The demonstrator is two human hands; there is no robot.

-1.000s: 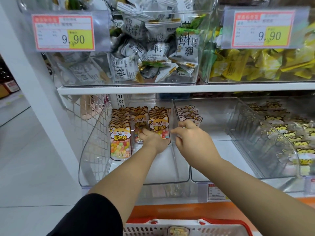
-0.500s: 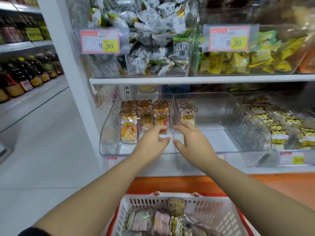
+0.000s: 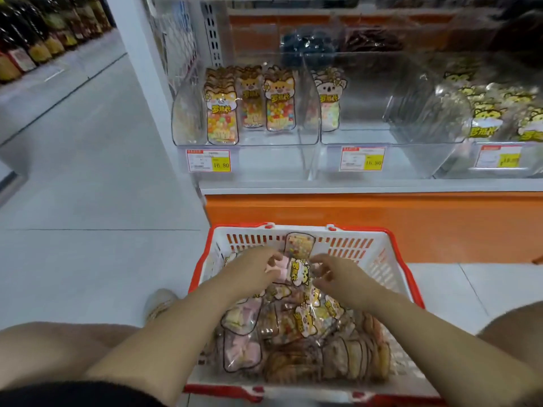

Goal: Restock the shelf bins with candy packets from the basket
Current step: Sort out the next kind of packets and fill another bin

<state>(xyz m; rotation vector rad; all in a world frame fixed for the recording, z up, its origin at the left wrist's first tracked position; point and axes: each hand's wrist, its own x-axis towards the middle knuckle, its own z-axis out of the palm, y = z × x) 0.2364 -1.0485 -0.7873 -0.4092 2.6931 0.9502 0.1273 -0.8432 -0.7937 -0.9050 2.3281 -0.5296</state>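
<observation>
A white basket with a red rim (image 3: 364,230) stands on the floor below me, heaped with candy packets (image 3: 296,327). Both hands are down inside its far end. My left hand (image 3: 252,267) pinches the edge of a pink marshmallow packet (image 3: 296,273). My right hand (image 3: 338,276) hovers at that packet's other side with its fingers loosely bent. Above, the left clear bin (image 3: 188,113) holds three rows of fox packets (image 3: 221,113). A few koala packets (image 3: 329,98) stand in the middle bin (image 3: 367,136).
A third bin at the right holds tiger packets (image 3: 484,113). Price tags (image 3: 208,160) hang on the bin fronts. The orange shelf base (image 3: 352,210) rises right behind the basket. Open aisle floor lies to the left, with bottles (image 3: 35,39) on a far shelf.
Both hands have come down from the shelf bin into the basket, and the view has dropped with them. My left hand has taken hold of a pink packet.
</observation>
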